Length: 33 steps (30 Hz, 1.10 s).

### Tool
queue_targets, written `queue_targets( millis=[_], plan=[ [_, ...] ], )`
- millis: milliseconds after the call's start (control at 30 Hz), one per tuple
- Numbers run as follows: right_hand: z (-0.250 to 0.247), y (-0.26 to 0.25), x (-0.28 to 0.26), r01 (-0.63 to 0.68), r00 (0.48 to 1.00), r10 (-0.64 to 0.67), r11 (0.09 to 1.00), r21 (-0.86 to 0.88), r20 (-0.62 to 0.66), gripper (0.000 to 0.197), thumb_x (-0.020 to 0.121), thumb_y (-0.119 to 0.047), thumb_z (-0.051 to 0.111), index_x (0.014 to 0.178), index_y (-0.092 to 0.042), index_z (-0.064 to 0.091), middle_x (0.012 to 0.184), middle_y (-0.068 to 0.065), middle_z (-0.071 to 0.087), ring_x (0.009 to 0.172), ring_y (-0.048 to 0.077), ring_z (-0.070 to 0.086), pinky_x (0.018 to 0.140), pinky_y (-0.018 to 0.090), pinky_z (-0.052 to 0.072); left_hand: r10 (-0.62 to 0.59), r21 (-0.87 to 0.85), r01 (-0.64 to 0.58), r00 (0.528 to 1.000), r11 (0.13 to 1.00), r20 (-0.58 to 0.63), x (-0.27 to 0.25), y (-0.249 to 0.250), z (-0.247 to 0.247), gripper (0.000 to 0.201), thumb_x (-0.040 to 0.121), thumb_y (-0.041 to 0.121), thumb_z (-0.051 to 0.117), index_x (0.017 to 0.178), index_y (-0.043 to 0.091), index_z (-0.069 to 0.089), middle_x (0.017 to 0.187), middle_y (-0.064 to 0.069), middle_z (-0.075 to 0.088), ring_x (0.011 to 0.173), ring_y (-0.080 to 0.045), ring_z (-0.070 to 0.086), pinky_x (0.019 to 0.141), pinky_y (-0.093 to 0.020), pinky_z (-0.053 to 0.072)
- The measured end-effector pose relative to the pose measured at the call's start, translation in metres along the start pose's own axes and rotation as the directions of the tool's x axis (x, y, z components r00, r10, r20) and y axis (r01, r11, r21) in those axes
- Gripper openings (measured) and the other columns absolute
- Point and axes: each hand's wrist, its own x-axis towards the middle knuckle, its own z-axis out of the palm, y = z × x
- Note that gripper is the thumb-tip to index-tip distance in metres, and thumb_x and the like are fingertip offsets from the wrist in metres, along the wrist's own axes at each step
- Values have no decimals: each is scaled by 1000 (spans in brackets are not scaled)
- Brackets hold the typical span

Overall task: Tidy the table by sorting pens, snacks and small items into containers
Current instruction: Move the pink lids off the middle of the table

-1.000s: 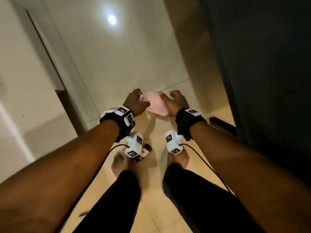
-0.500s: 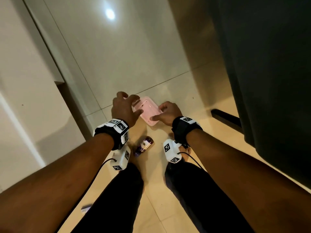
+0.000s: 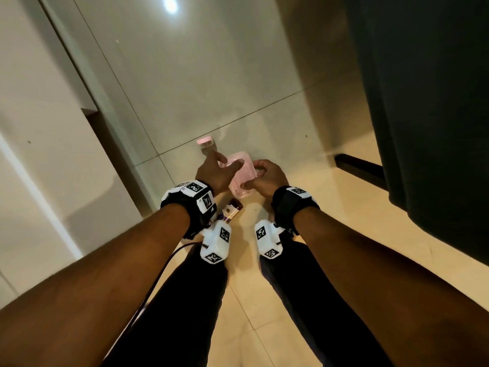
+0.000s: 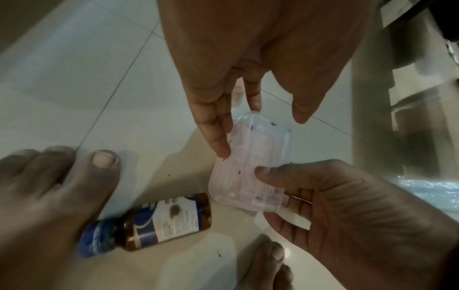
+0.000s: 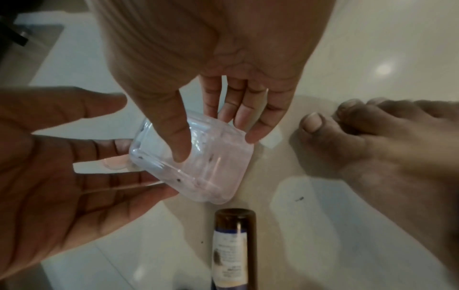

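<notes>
A pink see-through plastic container [image 3: 242, 178] is held just above the tiled floor. My right hand [image 3: 254, 178] pinches its near end, thumb [image 5: 178, 141] on one face and fingers [image 5: 238, 117] behind. My left hand [image 3: 229, 160] lies open against its left side, straight fingers [image 4: 218, 141] touching the wall. The container [image 4: 255, 166] looks empty apart from a few dark specks. A brown bottle [image 4: 164, 221] with a blue cap and white label lies on the floor just below the hands, between my bare feet. A small jar with a pink lid [image 3: 205, 143] stands on the floor beyond the left hand.
My bare feet [image 4: 62, 186] stand on the cream tiles either side of the bottle [image 5: 233, 249]. A dark panel [image 3: 423, 115] fills the right side, with a black bar [image 3: 357, 166] at its foot. A white wall and door frame [image 3: 111, 144] run along the left.
The left hand has let go of the container's top and now lies with straight fingers along its side. The right hand keeps its pinch. The pink-lidded jar has come into view.
</notes>
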Motion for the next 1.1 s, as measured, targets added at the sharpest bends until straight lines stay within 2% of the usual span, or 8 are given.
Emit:
queue_targets(
  millis=[133, 267, 400, 533, 667, 733, 900, 1100],
  plan=[
    [0, 0, -11, 31, 999, -29, 998, 58, -41, 66, 49, -7, 90, 105, -22, 58, 110, 4, 64, 99, 27, 62, 83, 43, 58, -64, -43, 65, 997, 997, 40, -9, -1, 10, 72, 62, 63, 75, 113, 27, 39, 114, -9, 57, 91, -31, 65, 79, -47, 59],
    [-4, -20, -30, 143, 981, -148, 988, 49, 123, 61, 58, 2, 83, 102, -24, 51, 103, -2, 61, 95, 22, 62, 69, 36, 60, -109, -218, 103, 994, 970, -14, -28, -6, 15, 81, 67, 52, 79, 130, 26, 34, 120, -11, 56, 82, -31, 70, 68, -43, 61],
    [-28, -53, -66, 214, 952, -227, 973, 83, 204, 51, 61, 5, 83, 95, -19, 55, 96, 4, 64, 91, 23, 62, 71, 28, 52, -54, -305, 27, 995, 952, -80, -63, 5, -10, 82, 65, 39, 84, 134, 25, 42, 119, -7, 59, 101, -27, 65, 86, -45, 57],
    [-56, -85, -125, 257, 922, -273, 962, 92, 274, 63, 62, 3, 86, 113, -19, 57, 116, 3, 61, 117, 26, 58, 95, 36, 52, 49, -335, -39, 999, 942, 22, -131, 46, -57, 91, 57, 18, 89, 137, 25, 45, 118, 0, 58, 106, -23, 62, 82, -38, 57],
    [-91, -136, -210, 290, 906, -287, 956, 36, 310, 89, 60, -6, 91, 135, -28, 48, 120, -2, 55, 111, 19, 55, 84, 23, 50, 215, -319, -165, 968, 933, 128, -221, 101, -113, 83, 61, -6, 84, 135, 15, 50, 126, -5, 61, 107, -18, 62, 82, -25, 57],
    [-102, -160, -248, 337, 908, -309, 940, -55, 284, 97, 59, -15, 93, 142, -26, 43, 124, -4, 51, 114, 15, 51, 90, 24, 47, 270, -262, -226, 952, 938, 144, -261, 120, -137, 84, 63, -8, 83, 137, 12, 48, 126, -2, 60, 99, -9, 62, 73, -12, 52],
    [-109, -243, -326, 576, 815, -456, 698, -425, 357, 98, 56, -38, 92, 139, -22, 42, 122, -5, 46, 111, 14, 49, 88, 22, 38, 397, -41, -396, 918, 917, 10, -352, 136, -206, 88, 57, 15, 92, 134, 21, 49, 120, 7, 59, 104, -10, 59, 78, -18, 49],
    [-50, -326, -360, 779, 604, -619, 324, -537, 502, 97, 57, -42, 89, 140, -19, 42, 127, 2, 50, 117, 21, 46, 99, 31, 39, 285, -159, -394, 840, 905, -461, -420, 58, -258, 44, 81, 17, 74, 122, 24, 59, 108, 8, 63, 96, -5, 61, 82, -19, 50]
  ],
)
